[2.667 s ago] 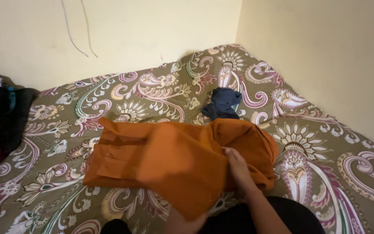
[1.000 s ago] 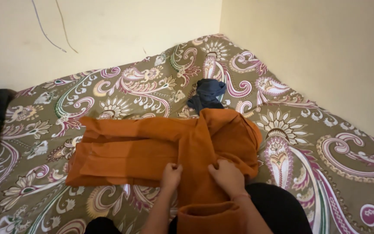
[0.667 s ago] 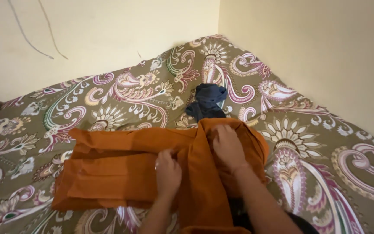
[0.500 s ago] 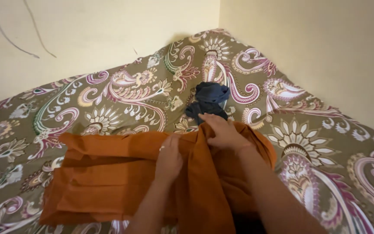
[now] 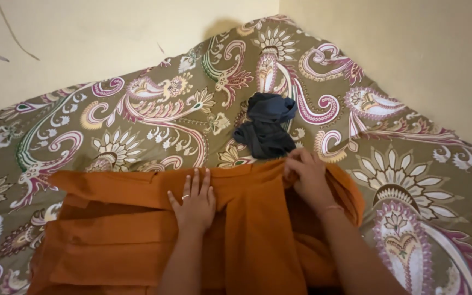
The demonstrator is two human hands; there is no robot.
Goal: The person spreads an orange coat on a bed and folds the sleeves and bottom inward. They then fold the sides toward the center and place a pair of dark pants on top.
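Largest first: a bedsheet [image 5: 137,104] printed with paisley swirls in olive, maroon and cream, running up into a corner of two pale yellow walls [image 5: 400,49]. Thin wire [image 5: 6,33] hanging down the left-hand wall.

Spread over the near half of the bedsheet, an orange garment [image 5: 116,240], partly folded. Long axis running left to right across the view, with flat pleated layers stacked toward the left and a bunched, rounded mass at the right end. One band of orange cloth crossing the rest and falling toward the bottom edge of the view between the two forearms.

Beyond the garment's far edge, touching or just beside it (cannot tell which), a crumpled dark blue cloth [image 5: 266,128], lying toward the corner.

Left hand [image 5: 195,202] flat and fully open, palm down, fingers spread, with a ring on one finger, pressing on the garment near the middle of its far edge; holding nothing, only resting on the cloth. Right hand [image 5: 310,177] curled at the garment's far right corner, fingertips pinched closed on a fold of the orange cloth just below the dark blue cloth. Thin bangle at the right wrist.

Key relation: garment directly beneath both hands, its length stretching away to the left of the left hand, its bunched end under the right hand. Right hand nearer the dark blue cloth and the gathered end; left hand nearer the flat folded layers.
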